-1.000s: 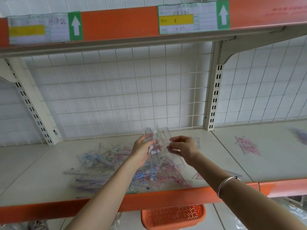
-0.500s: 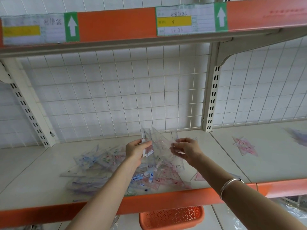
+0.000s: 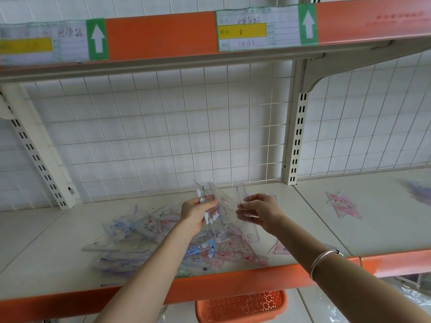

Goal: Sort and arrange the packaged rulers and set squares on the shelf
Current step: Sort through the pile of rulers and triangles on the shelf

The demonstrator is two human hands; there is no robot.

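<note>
A shop shelf [image 3: 46, 241] with an orange front edge has a white wire grid behind it. The sorting looks to be at an early stage. Most of the packaged rulers and set squares lie in a loose, jumbled pile [image 3: 144, 231] in the middle of the shelf, close to its near edge, overlapping at all angles. To the right, past the upright post, a small group of pink packets [image 3: 344, 206] lies apart on the next section and may already be sorted out. A purplish patch [image 3: 417, 192] at the far right may be another group, but it is too blurred to tell. A few kinds seem to be separated, and the bulk is left to do.

Both arms reach forward over the pile. The left hand [image 3: 198, 214] is raised above it, its fingers curled round a fan of clear packets [image 3: 221, 206] held roughly upright. The right hand [image 3: 261, 210], just beside it, pinches one of the clear packets at the right of the fan between thumb and fingertips. A silver bracelet [image 3: 324, 262] circles that forearm. An orange basket [image 3: 240, 306] sits below the shelf.
</note>
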